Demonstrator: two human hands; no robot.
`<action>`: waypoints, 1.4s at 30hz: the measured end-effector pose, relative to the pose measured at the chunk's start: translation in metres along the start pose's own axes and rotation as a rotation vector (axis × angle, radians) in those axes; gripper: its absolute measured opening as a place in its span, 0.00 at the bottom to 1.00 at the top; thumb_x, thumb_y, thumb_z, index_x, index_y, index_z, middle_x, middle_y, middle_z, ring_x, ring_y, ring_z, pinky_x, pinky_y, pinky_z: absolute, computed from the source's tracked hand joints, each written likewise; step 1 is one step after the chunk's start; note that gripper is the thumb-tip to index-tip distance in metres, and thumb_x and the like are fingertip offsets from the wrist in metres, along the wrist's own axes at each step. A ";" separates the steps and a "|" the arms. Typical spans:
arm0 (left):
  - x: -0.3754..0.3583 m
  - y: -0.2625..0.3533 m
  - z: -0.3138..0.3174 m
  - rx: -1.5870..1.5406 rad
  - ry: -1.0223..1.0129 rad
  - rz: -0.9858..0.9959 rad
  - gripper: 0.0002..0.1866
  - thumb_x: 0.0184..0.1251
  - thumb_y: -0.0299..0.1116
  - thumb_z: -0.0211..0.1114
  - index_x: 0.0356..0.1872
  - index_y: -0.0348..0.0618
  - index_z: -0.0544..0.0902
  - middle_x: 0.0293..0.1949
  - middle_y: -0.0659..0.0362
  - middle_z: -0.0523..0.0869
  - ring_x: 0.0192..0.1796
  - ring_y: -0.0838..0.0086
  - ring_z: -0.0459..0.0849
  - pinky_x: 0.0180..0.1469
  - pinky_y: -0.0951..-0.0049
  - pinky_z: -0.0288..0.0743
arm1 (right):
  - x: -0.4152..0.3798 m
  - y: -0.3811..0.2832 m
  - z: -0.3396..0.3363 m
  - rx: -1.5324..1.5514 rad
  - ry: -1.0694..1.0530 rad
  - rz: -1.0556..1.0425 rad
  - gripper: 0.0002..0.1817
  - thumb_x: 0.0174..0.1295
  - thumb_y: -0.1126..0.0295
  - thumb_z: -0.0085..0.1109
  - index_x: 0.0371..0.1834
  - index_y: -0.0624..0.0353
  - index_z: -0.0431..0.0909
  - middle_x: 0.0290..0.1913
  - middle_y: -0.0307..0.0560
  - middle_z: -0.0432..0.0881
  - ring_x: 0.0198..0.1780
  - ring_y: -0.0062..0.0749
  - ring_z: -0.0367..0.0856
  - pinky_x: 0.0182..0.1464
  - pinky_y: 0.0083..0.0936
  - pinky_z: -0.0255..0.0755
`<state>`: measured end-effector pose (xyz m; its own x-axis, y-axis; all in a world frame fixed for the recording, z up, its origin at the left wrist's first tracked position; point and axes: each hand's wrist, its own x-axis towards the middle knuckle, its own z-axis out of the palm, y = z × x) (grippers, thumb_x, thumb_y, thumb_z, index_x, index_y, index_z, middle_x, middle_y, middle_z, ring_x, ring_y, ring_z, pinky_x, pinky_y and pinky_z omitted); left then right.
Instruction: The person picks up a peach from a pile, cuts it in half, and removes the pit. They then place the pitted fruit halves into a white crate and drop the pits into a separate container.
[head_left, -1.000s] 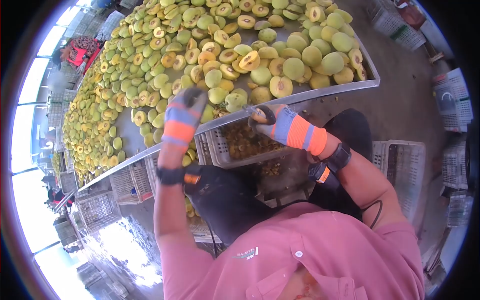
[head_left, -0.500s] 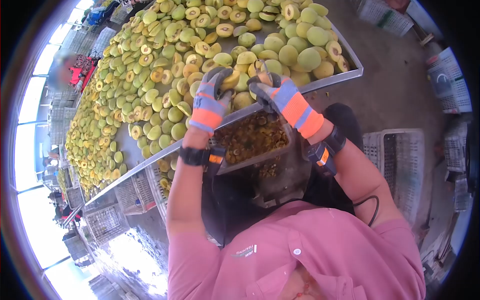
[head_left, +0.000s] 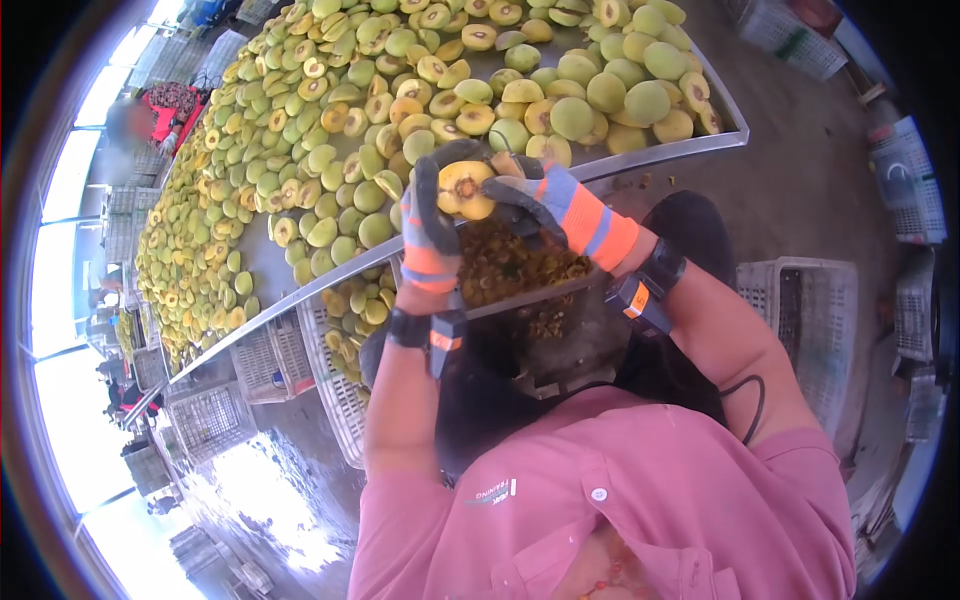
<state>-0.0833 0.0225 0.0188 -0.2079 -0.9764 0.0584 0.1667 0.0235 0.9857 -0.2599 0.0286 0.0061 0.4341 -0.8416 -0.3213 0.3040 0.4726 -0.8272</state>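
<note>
My left hand [head_left: 432, 215], in a striped grey and orange glove, grips a peach half [head_left: 466, 192] by its edge. The yellow cut face points toward me, with a brown pit hollow in the middle. My right hand [head_left: 560, 208], gloved alike, is closed around a small tool [head_left: 507, 163] with a wooden handle and a thin curved wire loop. Its fingertips rest at the right edge of the peach half. Both hands are over the near rim of a metal table [head_left: 655, 153] heaped with green-yellow peaches [head_left: 572, 118], many of them halved.
Below the table edge, a crate [head_left: 540, 291] holds brown pits and scraps. Another crate [head_left: 345, 400] with peach pieces stands to its left. White plastic crates [head_left: 800, 330] are on my right. A person in red [head_left: 165, 125] is at the far left.
Both hands have drawn closer to me, off the fruit heap. The peach half now turns its cut face up toward me, and my view has shifted slightly.
</note>
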 end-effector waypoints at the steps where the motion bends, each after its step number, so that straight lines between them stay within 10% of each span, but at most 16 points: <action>1: -0.002 -0.013 0.000 0.093 0.043 0.106 0.26 0.70 0.21 0.49 0.68 0.36 0.58 0.57 0.49 0.75 0.56 0.67 0.77 0.59 0.69 0.73 | -0.002 -0.004 0.011 0.013 0.032 -0.024 0.12 0.61 0.58 0.64 0.31 0.52 0.74 0.20 0.32 0.70 0.19 0.16 0.67 0.19 0.16 0.55; 4: -0.001 -0.032 0.003 0.184 0.182 0.258 0.25 0.73 0.24 0.49 0.68 0.36 0.55 0.54 0.50 0.76 0.53 0.67 0.78 0.57 0.68 0.74 | 0.003 0.001 0.017 -0.022 0.041 -0.104 0.12 0.60 0.59 0.64 0.33 0.55 0.75 0.21 0.36 0.72 0.20 0.21 0.69 0.21 0.22 0.61; 7: 0.005 -0.036 -0.010 0.194 0.270 0.251 0.21 0.75 0.30 0.47 0.64 0.34 0.59 0.51 0.51 0.78 0.50 0.69 0.79 0.55 0.69 0.76 | 0.025 0.030 0.008 -0.749 0.197 -0.800 0.11 0.59 0.62 0.63 0.36 0.58 0.76 0.22 0.44 0.75 0.20 0.32 0.72 0.23 0.33 0.66; 10: 0.009 -0.029 -0.010 -0.005 0.324 0.139 0.21 0.78 0.43 0.44 0.50 0.32 0.74 0.41 0.56 0.83 0.42 0.74 0.81 0.47 0.73 0.77 | 0.016 0.026 0.005 -0.877 0.220 -0.400 0.20 0.56 0.56 0.60 0.34 0.67 0.79 0.32 0.66 0.81 0.36 0.59 0.80 0.38 0.41 0.74; 29: 0.007 -0.041 0.002 0.194 0.274 0.217 0.14 0.74 0.34 0.51 0.43 0.33 0.78 0.35 0.61 0.81 0.36 0.80 0.75 0.38 0.77 0.71 | 0.014 0.030 0.010 -1.414 0.065 -0.325 0.18 0.54 0.60 0.57 0.36 0.67 0.77 0.33 0.66 0.81 0.39 0.59 0.80 0.43 0.42 0.75; 38: 0.005 -0.045 0.004 0.605 0.364 0.397 0.09 0.63 0.26 0.59 0.40 0.31 0.80 0.33 0.45 0.83 0.35 0.54 0.83 0.39 0.64 0.74 | 0.016 0.033 0.013 -1.321 0.065 -0.333 0.16 0.55 0.62 0.55 0.37 0.66 0.78 0.35 0.63 0.82 0.40 0.56 0.81 0.43 0.41 0.75; 42: 0.003 -0.049 0.006 0.461 0.366 0.240 0.09 0.67 0.29 0.57 0.39 0.31 0.80 0.31 0.54 0.84 0.32 0.68 0.81 0.36 0.70 0.73 | 0.012 0.028 0.010 -1.394 0.058 -0.229 0.15 0.54 0.63 0.57 0.38 0.64 0.78 0.34 0.62 0.82 0.39 0.57 0.81 0.41 0.41 0.75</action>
<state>-0.0982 0.0198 -0.0288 0.1406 -0.9406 0.3090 -0.2812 0.2613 0.9234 -0.2376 0.0347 -0.0161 0.4447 -0.8889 -0.1096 -0.7279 -0.2873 -0.6226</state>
